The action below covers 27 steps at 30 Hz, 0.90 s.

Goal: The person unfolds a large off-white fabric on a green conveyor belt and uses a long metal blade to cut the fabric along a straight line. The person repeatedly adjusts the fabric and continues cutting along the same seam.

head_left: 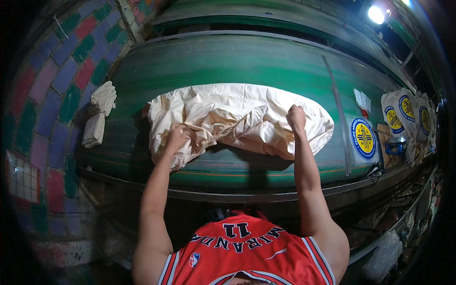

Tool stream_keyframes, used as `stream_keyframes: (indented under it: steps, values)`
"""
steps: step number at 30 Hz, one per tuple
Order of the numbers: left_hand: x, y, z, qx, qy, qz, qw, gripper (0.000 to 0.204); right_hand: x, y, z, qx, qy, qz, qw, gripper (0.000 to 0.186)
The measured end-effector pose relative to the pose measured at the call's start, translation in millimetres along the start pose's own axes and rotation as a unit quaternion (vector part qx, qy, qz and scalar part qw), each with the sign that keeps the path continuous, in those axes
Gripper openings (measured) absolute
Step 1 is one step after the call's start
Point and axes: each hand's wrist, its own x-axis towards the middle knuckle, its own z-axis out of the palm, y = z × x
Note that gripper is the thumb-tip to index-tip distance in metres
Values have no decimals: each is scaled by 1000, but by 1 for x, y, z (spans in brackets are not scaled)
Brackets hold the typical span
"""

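Observation:
A large, rumpled cream cloth [228, 107] lies across the green tabletop, with deep folds through its middle and its near edge lifted and casting a shadow. My left hand [177, 137] is closed on bunched fabric at the cloth's near left part. Farther right, my right hand [296, 118] is in a fist, gripping the same cloth. Some of the fingers of both hands are hidden by the hands themselves and the folds. Both forearms reach forward over the table's near edge.
Folded cream cloths [97, 116] are stacked at the table's left end, near a painted brick wall [59, 95]. At right are a round blue-and-yellow emblem [364, 137], a dark strip [338, 114], a blue tool [395, 146] and printed cream bags [407, 111]. A long green table [266, 16] stands behind.

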Motion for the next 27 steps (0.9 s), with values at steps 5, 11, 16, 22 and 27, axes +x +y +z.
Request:
stream_keyframes:
  steps: [5, 11, 16, 22, 27]
  values:
    - [-18, 43, 37, -8, -104, 140, 985, 23, -60, -53, 32, 237, 46, -98, 965, 10]
    - [-29, 73, 65, 28, -155, -46, 986, 40, -136, -137, 71, 384, -360, 38, 849, 32]
    - [-38, 76, 62, -357, -259, -77, 894, 18, -167, -181, 107, 558, -363, 122, 736, 33]
    - [-16, 48, 36, -312, -82, -102, 941, 10, -162, -172, 105, 689, -259, 256, 626, 18]
    - [20, -8, -45, -254, 113, 8, 961, 7, -131, -75, 65, 757, -79, 263, 593, 28]
